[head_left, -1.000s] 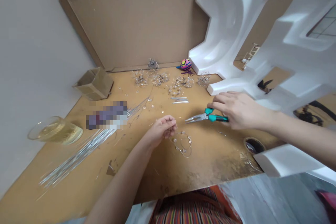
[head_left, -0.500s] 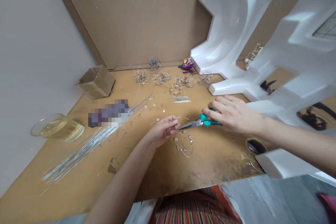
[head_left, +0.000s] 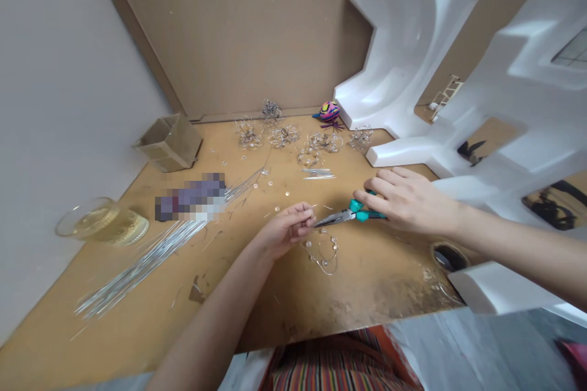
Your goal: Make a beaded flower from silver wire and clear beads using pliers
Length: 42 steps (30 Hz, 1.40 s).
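My right hand (head_left: 397, 200) is wrapped round the teal handles of long-nose pliers (head_left: 342, 217), whose jaws point left. Pinched in the fingers of my left hand (head_left: 293, 226) is a thin wire strung with clear beads (head_left: 323, 250); its curled loops hang below the fingertips. The plier tips meet the wire right beside my left fingers, though exactly what lies between the jaws is too small to make out. A short piece of wire (head_left: 320, 175) lies in a small bundle with others beyond my hands.
Beaded wire clusters (head_left: 284, 135) lie along the back, near a colourful round item (head_left: 329, 111). On the left are a cardboard box (head_left: 169, 143), a glass of yellowish liquid (head_left: 103, 223), a blurred purple item (head_left: 190, 195) and long wires (head_left: 147, 263). White moulded structure (head_left: 394, 49) borders the right.
The whole view has shifted very slightly. Both hands, the pliers and the beaded wire hold nearly the same positions.
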Motion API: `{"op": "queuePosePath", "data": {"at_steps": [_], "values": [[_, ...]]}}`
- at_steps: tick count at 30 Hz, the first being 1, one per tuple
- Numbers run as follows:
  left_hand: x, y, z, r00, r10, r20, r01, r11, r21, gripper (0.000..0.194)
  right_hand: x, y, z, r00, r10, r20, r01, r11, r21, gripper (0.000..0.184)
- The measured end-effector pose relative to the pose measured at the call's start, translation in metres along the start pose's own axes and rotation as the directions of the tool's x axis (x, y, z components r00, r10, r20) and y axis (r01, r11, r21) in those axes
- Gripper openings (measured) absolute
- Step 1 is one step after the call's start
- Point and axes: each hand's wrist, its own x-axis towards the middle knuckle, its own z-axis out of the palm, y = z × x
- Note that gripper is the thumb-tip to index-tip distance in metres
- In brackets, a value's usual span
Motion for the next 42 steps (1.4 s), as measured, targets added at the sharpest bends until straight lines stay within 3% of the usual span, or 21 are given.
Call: {"op": "queuePosePath", "data": {"at_steps": [18, 23, 27, 30, 32, 34, 36, 39, 42], "values": [[0.001, -0.001, 0.001, 1.0, 0.003, 0.001, -0.003, 1.0, 0.019, 0.021, 0.002, -0.001, -0.004, 1.0, -0.001, -0.028, 0.001, 1.0, 0.008, 0.022], [0.0, 0.002, 0.003, 0.996, 0.021, -0.087, -0.009, 0.99, 0.139, 0.023, 0.001, -0.001, -0.003, 1.0, 0.019, -0.001, -0.019, 0.998, 0.067, 0.022], [0.0, -0.001, 0.005, 0.981, 0.111, -0.159, -0.054, 0.944, 0.326, 0.024, 0.0, -0.004, -0.003, 0.995, 0.052, 0.084, -0.064, 0.987, 0.146, 0.019], [0.0, -0.007, 0.01, 0.944, 0.271, -0.188, -0.114, 0.804, 0.584, 0.022, 0.0, -0.009, -0.003, 0.965, 0.12, 0.232, -0.177, 0.954, 0.243, 0.015], [-0.002, -0.011, 0.015, 0.901, 0.417, -0.124, -0.163, 0.588, 0.792, 0.017, 0.0, -0.012, -0.003, 0.92, 0.171, 0.352, -0.284, 0.911, 0.298, 0.017], [-0.004, -0.013, 0.018, 0.858, 0.513, 0.008, -0.207, 0.331, 0.92, 0.015, 0.001, -0.014, -0.003, 0.871, 0.197, 0.45, -0.371, 0.864, 0.34, 0.023], [-0.005, -0.014, 0.02, 0.837, 0.54, 0.093, -0.23, 0.191, 0.954, 0.014, 0.001, -0.015, -0.003, 0.837, 0.215, 0.502, -0.431, 0.825, 0.365, 0.027], [-0.003, -0.013, 0.016, 0.819, 0.574, 0.016, -0.186, 0.239, 0.953, 0.014, 0.001, -0.015, -0.002, 0.823, 0.244, 0.513, -0.483, 0.777, 0.404, 0.036], [0.003, -0.013, 0.007, 0.797, 0.581, -0.166, -0.136, 0.44, 0.887, 0.017, -0.002, -0.016, 0.001, 0.846, 0.234, 0.479, -0.481, 0.723, 0.496, 0.045]]}}
